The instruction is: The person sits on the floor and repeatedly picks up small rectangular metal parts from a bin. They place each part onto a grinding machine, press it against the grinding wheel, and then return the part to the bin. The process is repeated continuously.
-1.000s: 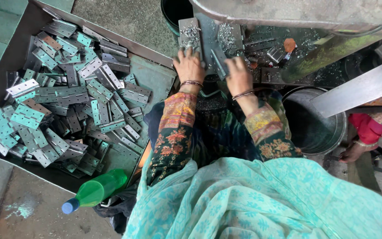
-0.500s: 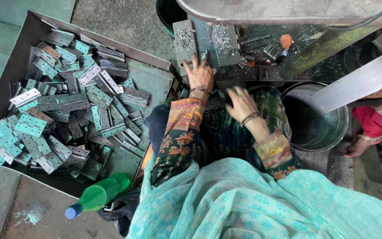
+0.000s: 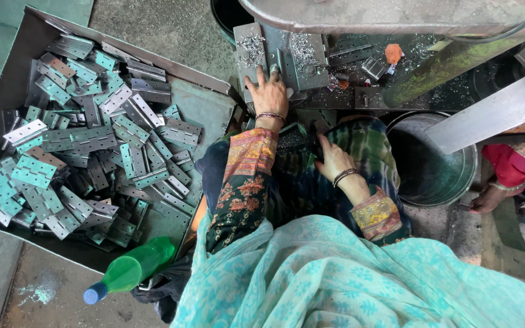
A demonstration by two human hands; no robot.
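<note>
My left hand lay flat, fingers spread, on a steel hinge plate at the machine bed's near left edge. My right hand, loosely curled, rested empty in my lap. I judged the plate stiff, heavy, sharp-edged, and best taken by its long sides.

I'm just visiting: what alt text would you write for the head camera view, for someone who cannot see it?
Seen from above, a seated person rests the left hand on a metal work plate strewn with shavings, while the right hand lies in the lap. A tray heaped with metal hinges sits to their left, a green bottle lies beside it, and a metal bucket stands to their right.
</note>
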